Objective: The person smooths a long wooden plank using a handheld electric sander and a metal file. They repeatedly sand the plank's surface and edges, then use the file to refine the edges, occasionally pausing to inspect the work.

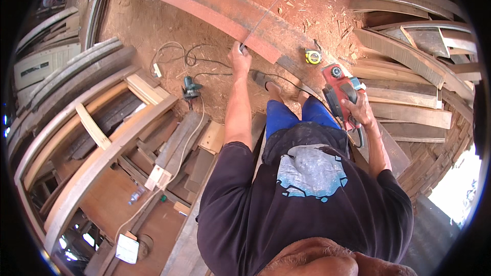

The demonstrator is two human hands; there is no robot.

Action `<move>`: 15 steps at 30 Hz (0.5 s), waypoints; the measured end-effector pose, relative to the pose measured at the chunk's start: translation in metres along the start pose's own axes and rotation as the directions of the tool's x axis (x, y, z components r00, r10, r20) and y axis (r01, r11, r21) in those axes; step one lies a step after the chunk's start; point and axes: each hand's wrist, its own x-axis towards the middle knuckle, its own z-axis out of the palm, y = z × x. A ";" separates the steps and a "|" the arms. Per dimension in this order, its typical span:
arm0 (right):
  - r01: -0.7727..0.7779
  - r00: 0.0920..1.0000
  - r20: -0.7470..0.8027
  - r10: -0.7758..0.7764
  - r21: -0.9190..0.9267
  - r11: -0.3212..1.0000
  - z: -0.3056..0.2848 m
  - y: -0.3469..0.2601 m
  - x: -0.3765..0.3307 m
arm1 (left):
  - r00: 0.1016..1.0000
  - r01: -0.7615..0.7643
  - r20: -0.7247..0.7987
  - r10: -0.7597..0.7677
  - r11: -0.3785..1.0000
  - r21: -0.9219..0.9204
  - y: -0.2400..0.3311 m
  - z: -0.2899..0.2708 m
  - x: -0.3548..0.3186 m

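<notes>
My left hand (239,60) is closed around one end of a long, thin, dark rod (264,16). The rod slants up and to the right, across a curved wooden beam (204,13). Whether it touches the beam I cannot tell. On the right, my right hand (360,110) grips a red and black electric hand planer (341,89), held tilted beside my leg. A yellow and black tape measure (312,56) lies just beyond the planer, close to the beam's right end.
A green-grey power tool (191,90) with a cord stands on the dusty ground to the left. Cables run from there toward my feet. Curved wooden frames (110,148) fill the left side, and stacked boards (409,92) the right. Wood shavings (291,2) litter the ground ahead.
</notes>
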 end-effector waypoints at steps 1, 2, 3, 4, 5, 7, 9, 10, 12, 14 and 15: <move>0.006 1.000 -0.014 -0.006 0.014 1.000 -0.001 -0.008 -0.005 | 1.000 0.015 0.009 -0.015 1.000 0.004 0.008 -0.003 0.000; -0.052 0.997 0.051 0.050 0.046 0.998 -0.004 -0.027 -0.009 | 0.999 0.025 0.023 -0.026 1.000 0.006 0.012 -0.005 0.000; -0.060 0.994 0.097 0.054 0.060 0.996 -0.003 -0.034 -0.009 | 0.998 0.042 0.043 -0.042 0.999 0.011 0.011 -0.006 -0.001; -0.061 0.989 0.141 0.050 0.078 0.995 -0.003 -0.039 -0.005 | 0.997 0.052 0.057 -0.053 0.998 0.018 0.011 -0.009 -0.001; -0.064 0.983 0.179 0.046 0.094 0.993 -0.001 -0.045 0.001 | 0.996 0.058 0.073 -0.060 0.998 0.021 0.011 -0.009 0.000; 0.056 0.977 0.196 -0.087 0.161 0.985 0.014 -0.061 0.017 | 0.995 0.102 0.001 -0.103 0.991 -0.090 0.004 -0.007 -0.009; 0.030 0.966 0.245 -0.078 0.192 0.981 0.027 -0.087 0.036 | 0.984 0.159 -0.061 -0.169 0.978 -0.131 -0.025 -0.005 -0.022; 0.080 0.965 0.234 -0.121 0.176 0.981 0.038 -0.087 0.047 | 0.975 0.182 -0.088 -0.202 0.964 -0.194 -0.028 -0.010 -0.028; 0.183 0.954 0.214 -0.210 0.141 0.973 0.060 -0.082 0.066 | 0.952 0.217 -0.140 -0.272 0.923 -0.318 -0.029 -0.027 -0.052; 0.169 0.944 0.267 -0.194 0.113 0.979 0.069 -0.091 0.078 | 0.930 0.228 -0.189 -0.316 0.897 -0.378 -0.053 -0.046 -0.074; 0.163 0.939 0.289 -0.184 0.098 0.982 0.073 -0.095 0.082 | 0.913 0.270 -0.208 -0.352 0.902 -0.338 -0.059 -0.055 -0.086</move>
